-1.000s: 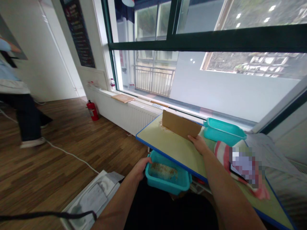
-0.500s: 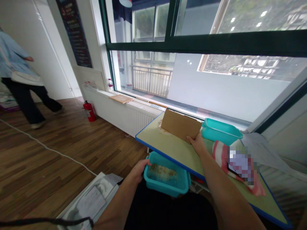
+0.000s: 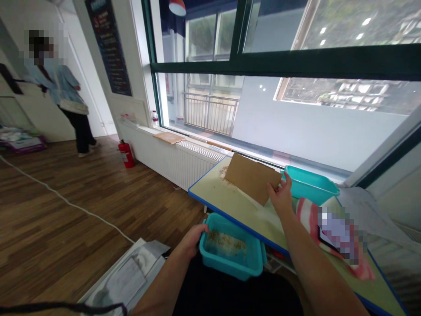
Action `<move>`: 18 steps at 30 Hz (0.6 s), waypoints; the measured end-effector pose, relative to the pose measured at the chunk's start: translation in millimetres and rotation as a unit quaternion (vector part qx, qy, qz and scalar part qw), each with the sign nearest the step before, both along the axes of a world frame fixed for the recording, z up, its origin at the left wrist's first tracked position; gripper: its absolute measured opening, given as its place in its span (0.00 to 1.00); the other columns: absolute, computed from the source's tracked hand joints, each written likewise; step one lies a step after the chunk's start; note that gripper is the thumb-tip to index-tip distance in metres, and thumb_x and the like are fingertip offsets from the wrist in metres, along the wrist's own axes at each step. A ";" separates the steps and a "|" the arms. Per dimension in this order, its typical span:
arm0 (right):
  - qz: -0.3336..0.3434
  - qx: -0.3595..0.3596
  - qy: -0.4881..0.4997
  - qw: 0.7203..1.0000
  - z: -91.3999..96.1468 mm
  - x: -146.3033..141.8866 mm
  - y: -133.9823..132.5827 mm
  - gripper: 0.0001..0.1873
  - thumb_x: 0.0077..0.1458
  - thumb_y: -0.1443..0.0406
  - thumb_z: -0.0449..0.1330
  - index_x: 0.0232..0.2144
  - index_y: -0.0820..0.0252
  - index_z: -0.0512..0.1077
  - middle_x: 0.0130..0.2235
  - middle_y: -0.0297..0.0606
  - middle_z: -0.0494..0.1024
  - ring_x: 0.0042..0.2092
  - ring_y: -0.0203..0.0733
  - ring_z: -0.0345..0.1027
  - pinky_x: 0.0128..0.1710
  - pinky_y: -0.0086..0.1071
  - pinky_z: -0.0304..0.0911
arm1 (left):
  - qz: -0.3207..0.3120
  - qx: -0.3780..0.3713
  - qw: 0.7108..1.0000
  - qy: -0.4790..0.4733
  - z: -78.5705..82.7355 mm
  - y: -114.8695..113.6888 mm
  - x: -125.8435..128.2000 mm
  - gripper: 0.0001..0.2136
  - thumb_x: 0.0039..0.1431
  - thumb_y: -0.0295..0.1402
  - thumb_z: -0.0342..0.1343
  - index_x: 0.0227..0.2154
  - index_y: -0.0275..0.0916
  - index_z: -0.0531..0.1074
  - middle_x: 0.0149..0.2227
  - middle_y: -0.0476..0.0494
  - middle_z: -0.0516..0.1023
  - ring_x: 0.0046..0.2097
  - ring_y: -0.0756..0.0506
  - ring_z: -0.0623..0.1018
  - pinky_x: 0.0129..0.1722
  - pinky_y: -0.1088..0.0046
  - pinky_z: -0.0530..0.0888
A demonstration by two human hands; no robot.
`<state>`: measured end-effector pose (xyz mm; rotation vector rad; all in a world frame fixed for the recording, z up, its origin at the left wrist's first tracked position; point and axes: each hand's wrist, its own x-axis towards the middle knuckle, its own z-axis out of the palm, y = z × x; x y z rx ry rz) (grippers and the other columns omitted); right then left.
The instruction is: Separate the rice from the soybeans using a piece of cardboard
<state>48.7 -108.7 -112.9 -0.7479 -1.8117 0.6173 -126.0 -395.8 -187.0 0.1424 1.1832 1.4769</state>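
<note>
My left hand (image 3: 194, 239) grips the left rim of a turquoise plastic basin (image 3: 226, 264), held just below the table's front edge. Pale and brownish grains (image 3: 226, 242) lie across its bottom. In my right hand (image 3: 280, 192) is a flat piece of brown cardboard (image 3: 251, 176), pinched at its right end and tilted over the tabletop. Loose crumbs (image 3: 223, 172) are scattered on the table (image 3: 215, 193) by the cardboard's left end. A second turquoise basin (image 3: 311, 183) stands at the back, to the right of my right hand.
On the table's right side lies a red-and-white striped cloth (image 3: 305, 213) with a phone (image 3: 338, 237) on it. A white box (image 3: 131, 274) is at lower left. Across the floor are a cable (image 3: 66, 199), a fire extinguisher (image 3: 126, 154) and a walking person (image 3: 69, 87).
My right hand has shifted slightly right and changed its hold to the cardboard's upper right corner, and the cardboard is angled differently. The person at left has moved right.
</note>
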 end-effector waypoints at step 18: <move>-0.126 0.120 -0.614 0.770 121.5 -39.5 -7.3 0.28 0.53 0.47 0.47 0.35 0.64 0.74 0.37 0.53 0.76 0.40 0.53 0.70 0.35 0.40 0.61 | 0.042 0.003 0.998 -0.041 -13.2 2.0 -7.3 0.09 0.37 0.28 0.56 0.26 0.33 0.73 0.19 0.48 0.72 0.23 0.47 0.71 0.26 0.72 0.67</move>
